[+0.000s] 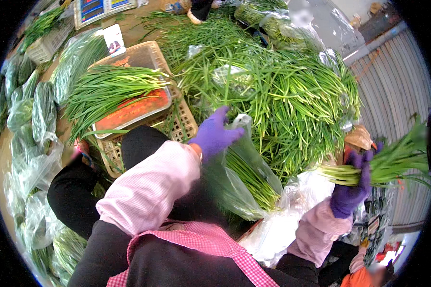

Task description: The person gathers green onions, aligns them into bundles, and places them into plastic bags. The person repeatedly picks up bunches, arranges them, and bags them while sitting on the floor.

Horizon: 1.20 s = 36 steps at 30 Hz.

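Note:
My right hand (352,183), in a purple glove, is closed around a bunch of garlic chives (388,161). Pale stem ends point left and green leaves spread right. My left hand (215,136), gloved in purple too, has its fingers apart and appears to hold nothing. It hovers by the upper end of a clear plastic bag (233,179); whether it touches the film I cannot tell. Green stems lie inside that bag, in front of me. Beyond both hands spreads a large heap of loose chives (287,97).
To the left, another chive bunch (115,82) lies across a clear tray (167,104) on a tan plastic crate (186,122). Bagged greens (25,158) line the far left. White plastic sheeting (273,236) lies near my right arm. A person in orange (355,276) is at lower right.

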Tool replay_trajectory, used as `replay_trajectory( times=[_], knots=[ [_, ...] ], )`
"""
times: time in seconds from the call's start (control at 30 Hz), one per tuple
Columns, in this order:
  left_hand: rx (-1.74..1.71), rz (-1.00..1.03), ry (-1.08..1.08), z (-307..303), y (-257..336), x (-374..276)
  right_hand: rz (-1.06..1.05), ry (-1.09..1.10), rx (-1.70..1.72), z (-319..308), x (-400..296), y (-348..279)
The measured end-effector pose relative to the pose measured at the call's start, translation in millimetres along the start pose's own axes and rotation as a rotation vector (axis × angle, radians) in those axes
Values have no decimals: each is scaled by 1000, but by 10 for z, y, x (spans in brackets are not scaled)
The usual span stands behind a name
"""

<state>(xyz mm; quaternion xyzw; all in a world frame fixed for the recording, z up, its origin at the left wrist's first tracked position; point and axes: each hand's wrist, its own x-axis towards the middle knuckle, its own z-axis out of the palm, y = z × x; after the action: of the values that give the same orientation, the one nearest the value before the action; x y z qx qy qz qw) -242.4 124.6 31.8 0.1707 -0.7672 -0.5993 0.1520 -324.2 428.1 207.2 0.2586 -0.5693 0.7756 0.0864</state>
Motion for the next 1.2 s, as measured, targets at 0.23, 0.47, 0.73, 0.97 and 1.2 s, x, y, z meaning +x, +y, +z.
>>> replay_trajectory(
  times=[0.23,0.47,0.73,0.97,1.2],
  knots=[
    [83,210,-274,-77,-336,94,97,-962,-1369,-948,-1522,1741],
    [205,469,-237,-233,-219,64,1,-1070,-1439,-1130,-2094,1571],
    [-318,321,-184,-65,-107,-2,194,-1143,-1621,-1262,-2049,1599],
    [-587,43,-147,-129,-48,-71,114,-933,-1319,-922,-1851,1490],
    [-268,280,-128,-190,10,-116,599,-416,-1370,-1170,-1659,1740]
  ],
)
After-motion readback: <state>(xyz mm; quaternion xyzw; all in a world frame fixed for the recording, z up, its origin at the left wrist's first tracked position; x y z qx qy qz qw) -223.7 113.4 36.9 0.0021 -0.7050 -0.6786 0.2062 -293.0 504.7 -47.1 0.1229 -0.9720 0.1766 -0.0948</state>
